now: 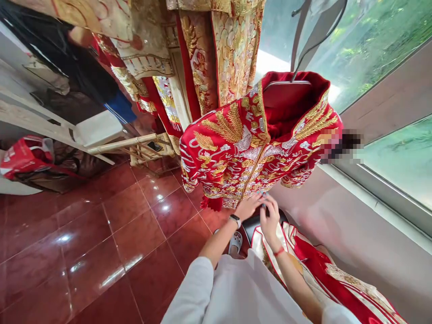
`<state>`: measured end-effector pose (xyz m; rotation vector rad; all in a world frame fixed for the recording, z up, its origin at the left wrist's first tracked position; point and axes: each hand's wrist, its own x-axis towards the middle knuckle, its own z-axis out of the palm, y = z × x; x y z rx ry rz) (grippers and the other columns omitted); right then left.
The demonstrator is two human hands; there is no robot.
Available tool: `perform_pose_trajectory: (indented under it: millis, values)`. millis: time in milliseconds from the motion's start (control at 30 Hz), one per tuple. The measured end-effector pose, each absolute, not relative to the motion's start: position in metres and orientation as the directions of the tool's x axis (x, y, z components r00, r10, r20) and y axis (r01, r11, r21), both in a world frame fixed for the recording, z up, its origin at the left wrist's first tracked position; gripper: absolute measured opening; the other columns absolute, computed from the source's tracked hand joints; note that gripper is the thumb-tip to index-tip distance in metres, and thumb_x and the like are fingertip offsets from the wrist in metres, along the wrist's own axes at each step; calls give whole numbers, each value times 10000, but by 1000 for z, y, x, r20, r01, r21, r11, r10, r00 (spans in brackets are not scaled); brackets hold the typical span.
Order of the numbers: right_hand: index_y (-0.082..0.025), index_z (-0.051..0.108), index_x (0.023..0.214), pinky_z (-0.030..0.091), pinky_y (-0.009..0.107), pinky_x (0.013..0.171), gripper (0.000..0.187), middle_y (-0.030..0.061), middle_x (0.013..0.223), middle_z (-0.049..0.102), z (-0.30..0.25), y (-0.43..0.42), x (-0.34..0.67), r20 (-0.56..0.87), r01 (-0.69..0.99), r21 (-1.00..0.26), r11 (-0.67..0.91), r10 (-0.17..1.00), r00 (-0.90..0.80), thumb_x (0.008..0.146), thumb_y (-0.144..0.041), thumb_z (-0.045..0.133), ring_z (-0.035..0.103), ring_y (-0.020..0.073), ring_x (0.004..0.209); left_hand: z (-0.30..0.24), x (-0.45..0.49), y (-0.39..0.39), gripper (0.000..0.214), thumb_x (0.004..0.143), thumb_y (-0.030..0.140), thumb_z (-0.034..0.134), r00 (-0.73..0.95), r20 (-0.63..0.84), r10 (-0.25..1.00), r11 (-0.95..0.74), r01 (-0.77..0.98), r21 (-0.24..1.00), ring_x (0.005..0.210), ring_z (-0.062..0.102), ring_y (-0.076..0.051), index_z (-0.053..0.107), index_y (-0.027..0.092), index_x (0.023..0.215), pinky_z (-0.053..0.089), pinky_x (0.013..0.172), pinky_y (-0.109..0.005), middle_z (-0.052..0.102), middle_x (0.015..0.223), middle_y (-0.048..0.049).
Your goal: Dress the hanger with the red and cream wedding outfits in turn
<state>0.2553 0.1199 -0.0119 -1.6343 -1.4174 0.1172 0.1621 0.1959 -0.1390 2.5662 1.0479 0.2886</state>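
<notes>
A red jacket (232,157), thickly embroidered in gold and silver, hangs from a hanger (286,83) before me, its front closed along a gold-edged seam. At its lower front edge, my left hand (248,207), with a watch on the wrist, has its fingers closed at the hem. My right hand (270,218), wearing a red band, is bent into a pinch right beside it. The fingertips of both hands meet at the hem, and exactly what they pinch there is partly hidden.
More embroidered garments (199,58) hang at the back. White and red clothing (313,252) lies over a dark seat on my right, below the window (388,58). A bamboo frame (148,146) and a red bag (27,157) stand left; another person (77,58) is behind them.
</notes>
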Motion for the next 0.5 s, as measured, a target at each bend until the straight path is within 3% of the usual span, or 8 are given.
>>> perform_pose_trajectory:
  millis: [100,233,367,500]
  values:
    - [-242,670,914,566,555,912,259,116,1012,712,-97,14,306,59,660,-701,-270,901,430,829,-294,431,693,322,1008,-134,147,260,771,778,43,493,741,-75,667,-685,649,331,1535,293,-210,392,88,1541,195,1286,-395,389,1626,-96]
    - [-301,653,907,603,520,795,312,81,960,721,-163,-93,341,-263,607,-555,-568,813,520,674,-328,447,728,349,949,-140,134,298,813,798,40,456,733,-172,659,-691,679,246,1578,144,-190,277,79,1591,103,1304,-390,241,1685,-87]
    - [-277,612,839,579,549,746,361,95,833,671,-196,-122,366,-334,577,-388,-719,693,638,532,-352,437,735,404,865,-171,138,242,774,833,77,471,676,-139,723,-622,726,295,1582,126,-243,312,136,1589,134,1293,-484,182,1697,-115]
    - [-263,629,850,469,731,785,383,168,828,642,-221,-109,398,-187,562,-330,-758,636,748,563,-416,426,682,510,938,-220,100,122,730,823,93,510,417,-304,856,-322,892,316,1545,260,-293,402,139,1544,310,1232,-484,212,1682,-168]
